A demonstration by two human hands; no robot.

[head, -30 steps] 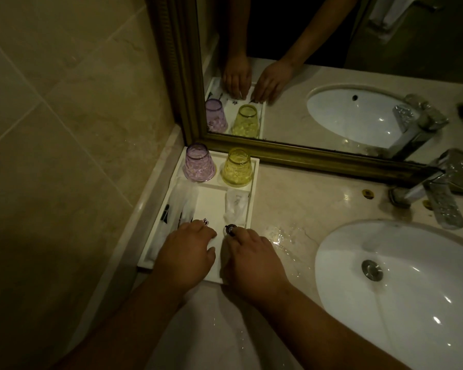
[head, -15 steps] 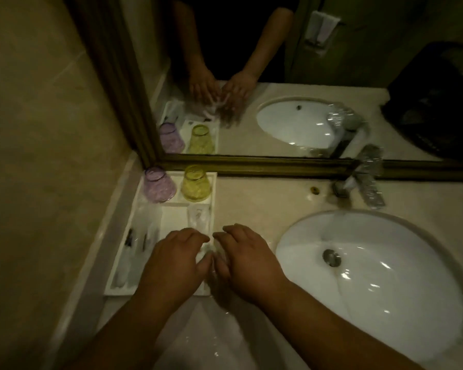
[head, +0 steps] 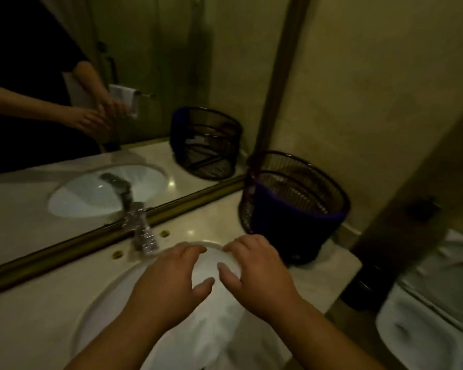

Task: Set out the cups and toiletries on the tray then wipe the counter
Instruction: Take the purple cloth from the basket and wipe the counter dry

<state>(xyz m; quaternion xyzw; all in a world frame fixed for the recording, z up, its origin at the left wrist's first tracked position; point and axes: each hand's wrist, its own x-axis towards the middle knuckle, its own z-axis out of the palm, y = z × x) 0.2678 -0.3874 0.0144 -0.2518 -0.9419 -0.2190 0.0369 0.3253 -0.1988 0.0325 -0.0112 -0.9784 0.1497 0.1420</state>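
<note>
My left hand and my right hand hover side by side over the white sink basin, palms down, fingers spread and nothing in them. The marble counter runs around the basin. The tray, the cups and the toiletries are out of view to the left. The picture is blurred by motion.
A chrome tap stands behind the basin against the gold-framed mirror. A black wire basket with a dark liner sits on the counter's right end by the wall. A white toilet is lower right, past the counter's edge.
My view has swung right, from the tray in the left corner to the sink and basket. Both hands have left the tray and moved right over the basin.
</note>
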